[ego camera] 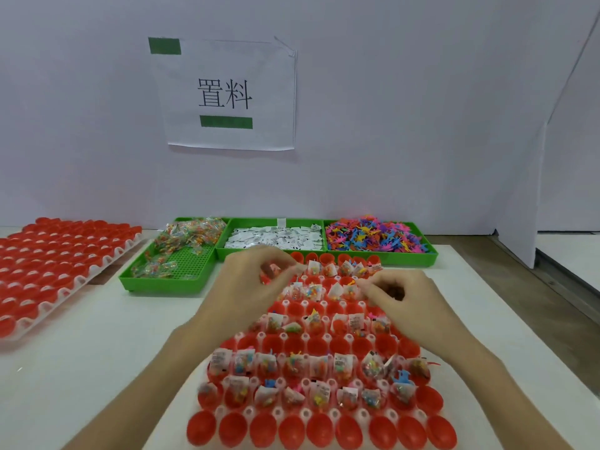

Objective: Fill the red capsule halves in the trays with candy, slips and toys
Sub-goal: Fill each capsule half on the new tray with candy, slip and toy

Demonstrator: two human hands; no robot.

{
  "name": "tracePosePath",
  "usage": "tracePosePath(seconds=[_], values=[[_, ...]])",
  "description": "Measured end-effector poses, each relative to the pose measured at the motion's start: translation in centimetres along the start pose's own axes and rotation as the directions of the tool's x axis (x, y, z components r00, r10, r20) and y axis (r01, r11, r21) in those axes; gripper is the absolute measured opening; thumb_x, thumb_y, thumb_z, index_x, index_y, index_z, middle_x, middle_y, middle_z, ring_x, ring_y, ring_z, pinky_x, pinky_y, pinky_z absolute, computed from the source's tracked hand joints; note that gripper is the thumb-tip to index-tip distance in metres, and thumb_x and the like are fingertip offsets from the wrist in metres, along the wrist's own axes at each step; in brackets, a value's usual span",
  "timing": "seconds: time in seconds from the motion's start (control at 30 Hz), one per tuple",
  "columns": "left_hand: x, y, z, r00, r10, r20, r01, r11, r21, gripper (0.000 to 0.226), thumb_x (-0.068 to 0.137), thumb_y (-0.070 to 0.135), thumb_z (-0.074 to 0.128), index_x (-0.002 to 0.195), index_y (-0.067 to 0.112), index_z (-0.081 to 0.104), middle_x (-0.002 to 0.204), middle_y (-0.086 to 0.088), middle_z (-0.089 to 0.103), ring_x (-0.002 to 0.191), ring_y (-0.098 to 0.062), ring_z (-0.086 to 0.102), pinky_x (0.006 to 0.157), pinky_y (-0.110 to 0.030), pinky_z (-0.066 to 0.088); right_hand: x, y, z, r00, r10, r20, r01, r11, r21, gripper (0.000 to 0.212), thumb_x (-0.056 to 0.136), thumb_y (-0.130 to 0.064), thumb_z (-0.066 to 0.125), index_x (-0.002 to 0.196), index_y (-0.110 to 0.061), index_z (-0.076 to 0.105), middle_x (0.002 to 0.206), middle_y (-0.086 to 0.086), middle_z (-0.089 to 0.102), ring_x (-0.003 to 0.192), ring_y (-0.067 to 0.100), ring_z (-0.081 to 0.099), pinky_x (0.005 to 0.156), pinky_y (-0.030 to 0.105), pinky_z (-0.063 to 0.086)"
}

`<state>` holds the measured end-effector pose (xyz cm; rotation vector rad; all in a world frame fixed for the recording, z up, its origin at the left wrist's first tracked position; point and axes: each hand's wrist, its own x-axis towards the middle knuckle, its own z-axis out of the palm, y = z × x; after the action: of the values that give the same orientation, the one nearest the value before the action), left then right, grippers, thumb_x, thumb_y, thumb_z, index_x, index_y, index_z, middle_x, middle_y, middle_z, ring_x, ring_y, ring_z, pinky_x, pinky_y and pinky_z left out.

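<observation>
From the head camera, a white paper sign printed "置料" is hanging on the grey wall. Below it three green plastic bins are sitting side by side: clear candy packets, white printed slips, bright plastic toys. The near tray of red capsule halves is lying under both hands, rows alternating filled and unfilled. The left hand is curling, pinching something small; the right hand likewise, contents blurred. Another tray of red halves is resting far left.
</observation>
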<state>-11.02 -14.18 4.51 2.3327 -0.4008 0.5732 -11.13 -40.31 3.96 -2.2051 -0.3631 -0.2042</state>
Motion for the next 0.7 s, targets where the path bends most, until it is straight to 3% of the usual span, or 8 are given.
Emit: tracePosePath(seconds=[0.07, 0.17, 0.23, 0.37, 0.47, 0.57, 0.7], values=[[2.1, -4.0, -1.5, 0.995, -0.088, -0.043, 0.093, 0.985, 0.148, 0.008, 0.095, 0.029, 0.070, 0.099, 0.025, 0.076, 0.091, 0.017, 0.070, 0.074, -0.001, 0.062, 0.065, -0.012, 0.044, 0.1, 0.8, 0.9, 1.000, -0.018, -0.018, 0.019, 0.999, 0.038, 0.032, 0.097, -0.043, 0.062, 0.072, -0.026, 0.075, 0.059, -0.007, 0.062, 0.052, 0.005, 0.053, 0.054, 0.013, 0.042], [4.7, -10.2, -3.8, 0.970, -0.226, -0.093, 0.245, 0.898, 0.366, 0.013, 0.096, 0.016, 0.067, 0.103, 0.010, 0.075, 0.098, -0.002, 0.075, 0.082, -0.020, 0.068, 0.075, -0.034, 0.053, -0.1, 1.7, 1.7, 0.999, -0.026, -0.046, 0.031, 0.995, 0.097, 0.034, 0.097, -0.046, 0.061, 0.073, -0.026, 0.075, 0.053, -0.009, 0.057, 0.046, 0.004, 0.048, 0.051, 0.012, 0.039], [5.4, -13.4, -5.5, 0.949, -0.309, -0.062, 0.302, 0.833, 0.465, 0.019, 0.096, 0.010, 0.065, 0.112, 0.006, 0.074, 0.109, -0.014, 0.076, 0.090, -0.031, 0.071, 0.083, -0.041, 0.058, -0.2, 1.8, 1.8, 0.998, -0.016, -0.053, 0.021, 0.994, 0.106, 0.033, 0.096, -0.047, 0.061, 0.072, -0.029, 0.075, 0.056, -0.005, 0.059, 0.046, 0.006, 0.049, 0.052, 0.013, 0.040], [5.3, -17.0, -7.4, 0.914, -0.400, 0.068, 0.301, 0.782, 0.546, 0.036, 0.101, 0.014, 0.061, 0.137, 0.015, 0.063, 0.137, -0.012, 0.065, 0.115, -0.031, 0.066, 0.103, -0.044, 0.050, -0.3, 1.7, 1.3, 0.996, 0.000, -0.093, 0.011, 0.992, 0.122, 0.034, 0.094, -0.049, 0.060, 0.068, -0.031, 0.074, 0.064, -0.004, 0.068, 0.056, 0.011, 0.061, 0.056, 0.015, 0.047], [4.9, -17.9, -6.8, 0.925, -0.367, 0.100, 0.253, 0.790, 0.559, 0.031, 0.100, 0.020, 0.064, 0.130, 0.020, 0.069, 0.135, -0.005, 0.068, 0.100, -0.022, 0.069, 0.096, -0.038, 0.054, -0.4, 1.8, 0.8, 0.993, -0.020, -0.120, 0.035, 0.991, 0.126, 0.034, 0.097, -0.044, 0.060, 0.070, -0.031, 0.074, 0.064, -0.003, 0.067, 0.058, 0.014, 0.061, 0.058, 0.018, 0.048], [4.8, -17.9, -5.9, 0.952, -0.305, 0.028, 0.246, 0.818, 0.521, 0.021, 0.093, 0.020, 0.074, 0.113, 0.014, 0.078, 0.118, -0.005, 0.076, 0.081, -0.015, 0.062, 0.080, -0.031, 0.052, -0.4, 1.7, 0.6, 0.990, -0.029, -0.135, 0.048, 0.989, 0.139, 0.034, 0.097, -0.046, 0.058, 0.071, -0.031, 0.074, 0.063, -0.002, 0.066, 0.056, 0.014, 0.060, 0.057, 0.020, 0.048], [5.2, -17.5, -5.3, 0.959, -0.285, -0.008, 0.246, 0.812, 0.529, 0.006, 0.090, 0.014, 0.077, 0.094, 0.010, 0.079, 0.095, -0.006, 0.078, 0.074, -0.015, 0.061, 0.073, -0.028, 0.048, -0.5, 1.4, 0.3, 0.988, -0.027, -0.152, 0.054, 0.983, 0.175, 0.035, 0.093, -0.052, 0.055, 0.072, -0.034, 0.075, 0.067, -0.006, 0.069, 0.064, 0.015, 0.065, 0.063, 0.021, 0.052]])
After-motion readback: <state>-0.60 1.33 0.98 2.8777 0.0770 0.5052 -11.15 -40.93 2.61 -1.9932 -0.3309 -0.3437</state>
